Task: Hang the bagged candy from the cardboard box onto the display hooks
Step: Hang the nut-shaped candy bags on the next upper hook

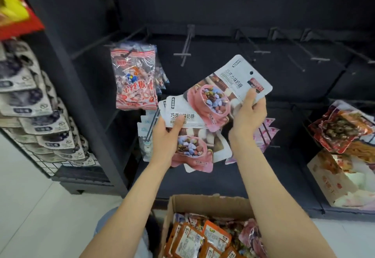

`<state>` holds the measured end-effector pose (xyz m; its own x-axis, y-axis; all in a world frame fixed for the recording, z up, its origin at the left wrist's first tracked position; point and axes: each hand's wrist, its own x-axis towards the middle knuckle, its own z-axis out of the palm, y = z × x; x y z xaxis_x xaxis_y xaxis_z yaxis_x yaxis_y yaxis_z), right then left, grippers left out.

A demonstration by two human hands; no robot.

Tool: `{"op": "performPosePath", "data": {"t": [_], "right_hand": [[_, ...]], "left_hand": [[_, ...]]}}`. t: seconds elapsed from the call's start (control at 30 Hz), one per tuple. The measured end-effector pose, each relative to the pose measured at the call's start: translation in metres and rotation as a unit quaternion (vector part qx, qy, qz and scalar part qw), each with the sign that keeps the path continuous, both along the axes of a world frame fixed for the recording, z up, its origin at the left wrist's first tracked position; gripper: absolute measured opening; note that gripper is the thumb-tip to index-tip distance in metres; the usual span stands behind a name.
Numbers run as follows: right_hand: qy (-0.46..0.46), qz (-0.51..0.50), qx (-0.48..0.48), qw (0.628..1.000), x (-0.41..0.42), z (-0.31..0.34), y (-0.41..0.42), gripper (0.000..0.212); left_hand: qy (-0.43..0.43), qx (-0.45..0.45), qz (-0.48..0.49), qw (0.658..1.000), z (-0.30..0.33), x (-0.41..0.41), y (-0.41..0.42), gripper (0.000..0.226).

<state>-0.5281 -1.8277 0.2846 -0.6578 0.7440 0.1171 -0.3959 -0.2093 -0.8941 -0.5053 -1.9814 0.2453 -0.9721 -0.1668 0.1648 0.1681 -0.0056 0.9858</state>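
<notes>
My left hand (166, 136) grips a small stack of white-and-pink candy bags (194, 148) by their upper edge. My right hand (248, 113) pinches one more bag of the same kind (221, 93), tilted, its hang hole at the upper right. Bare black display hooks (185, 52) stick out from the dark back panel above the bags; more empty hooks (261, 51) run to the right. Red-and-white candy bags (135, 81) hang on a hook at the left. The open cardboard box (211, 203) sits below my arms, filled with orange and pink packets.
A rack of grey-white bags (36, 105) hangs at the far left. Red snack packets (341, 129) and a white carton (336, 178) sit at the right. Pale and pink bags hang on lower hooks behind my hands. White floor lies at the left.
</notes>
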Motion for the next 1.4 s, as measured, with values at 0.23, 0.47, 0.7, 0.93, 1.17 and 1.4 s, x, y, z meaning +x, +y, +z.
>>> {"op": "performPosePath", "data": {"t": [0.23,0.47,0.7,0.93,1.17,1.4], "right_hand": [[-0.030,0.052,0.227,0.972,0.002,0.016,0.015,0.004],[0.019,0.181,0.365,0.913,-0.026,0.029,-0.028,0.040],[0.031,0.064,0.519,0.852,-0.066,0.014,-0.053,0.025],[0.010,-0.015,0.501,0.865,-0.068,0.008,-0.050,0.022],[0.025,0.053,0.504,0.862,-0.073,0.016,-0.048,0.026],[0.073,0.105,0.469,0.874,-0.068,0.014,-0.050,0.030]], "left_hand": [[0.058,-0.135,0.121,0.982,0.010,-0.027,-0.059,0.031],[0.119,-0.203,0.123,0.964,0.041,-0.052,-0.054,0.029],[0.111,-0.225,0.172,0.953,0.041,-0.055,-0.067,0.034],[0.244,-0.394,0.171,0.869,0.043,-0.050,-0.071,0.059],[0.254,-0.530,0.109,0.802,0.050,-0.078,-0.079,0.047],[0.118,-0.407,0.050,0.904,0.056,-0.092,-0.083,0.035]]}}
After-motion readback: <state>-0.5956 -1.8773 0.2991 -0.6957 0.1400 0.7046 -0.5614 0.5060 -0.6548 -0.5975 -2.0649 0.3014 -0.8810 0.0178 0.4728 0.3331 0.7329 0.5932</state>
